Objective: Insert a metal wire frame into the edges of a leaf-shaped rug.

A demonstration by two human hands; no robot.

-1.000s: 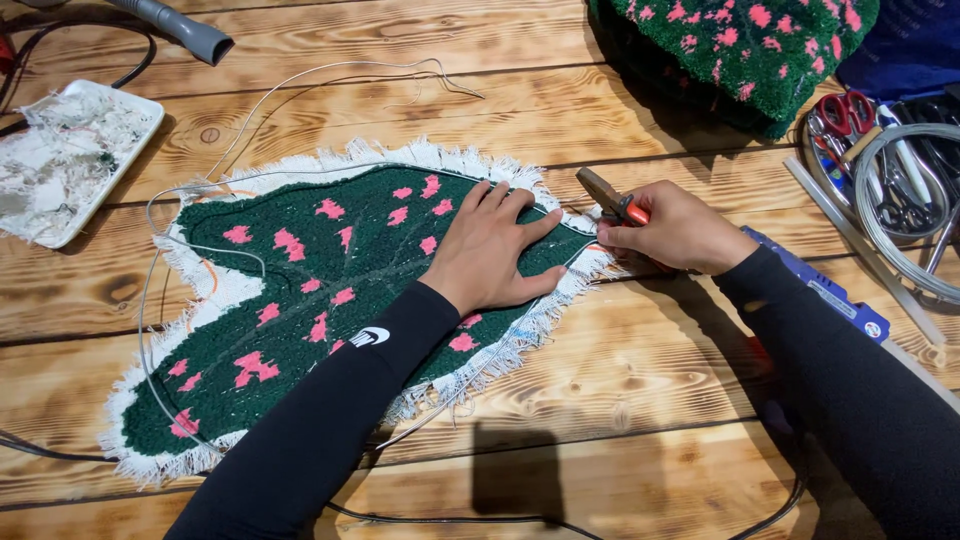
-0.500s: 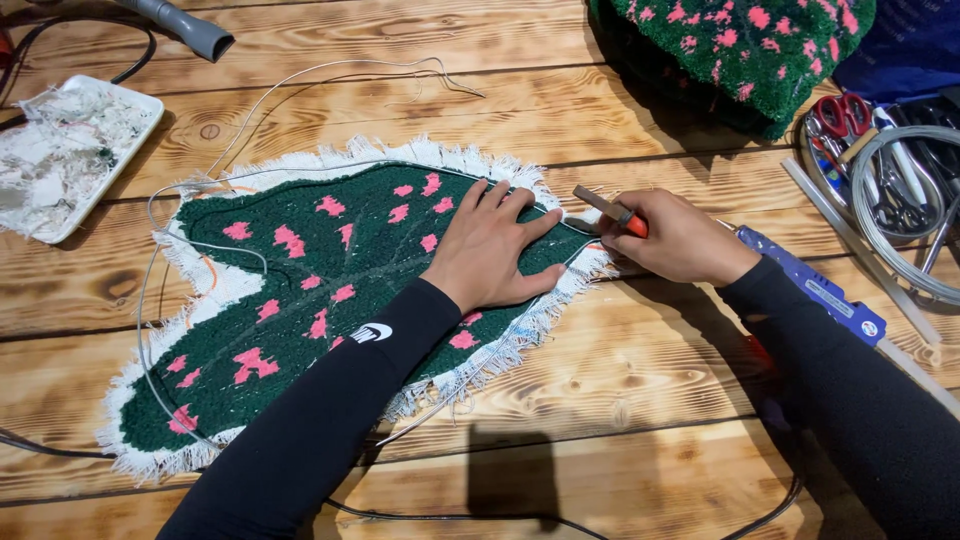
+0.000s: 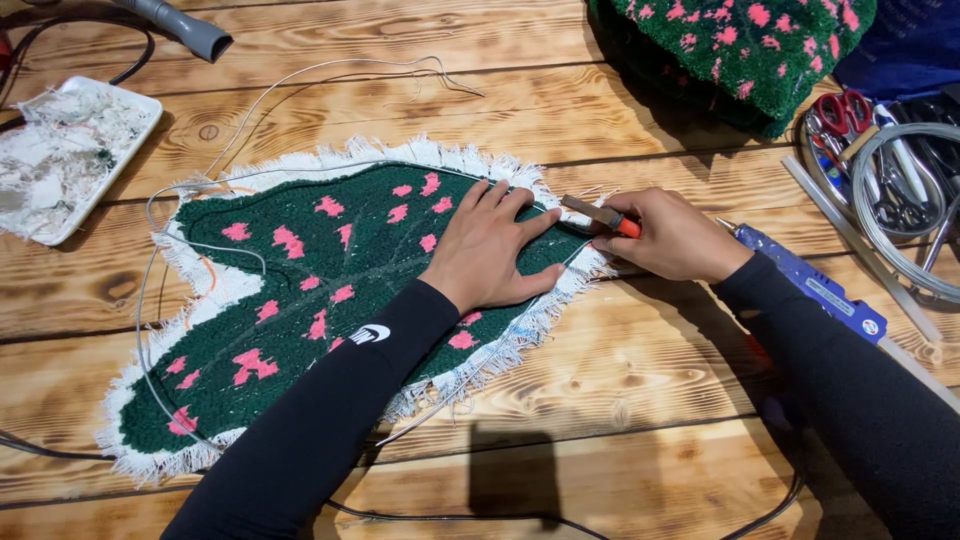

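Barely shifted since a moment ago, the orange-handled pliers (image 3: 598,215) are gripped in the closed right hand (image 3: 672,236) at the tip of the green leaf-shaped rug (image 3: 330,290), lying on the wooden table (image 3: 640,370). The rug is pressed flat by the left hand (image 3: 490,250), fingers spread wide. Fabric scraps are heaped in the white tray (image 3: 70,160); red-handled scissors (image 3: 840,115) are kept in the round tray (image 3: 905,200).

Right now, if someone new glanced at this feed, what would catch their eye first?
First, the dark green leaf-shaped rug piece with pink spots and a white frayed fringe, lying flat mid-table. The left hand presses on its right end, while the right hand holds orange-handled pliers at the tip by a thin wire. A matching tufted piece sits at top right.
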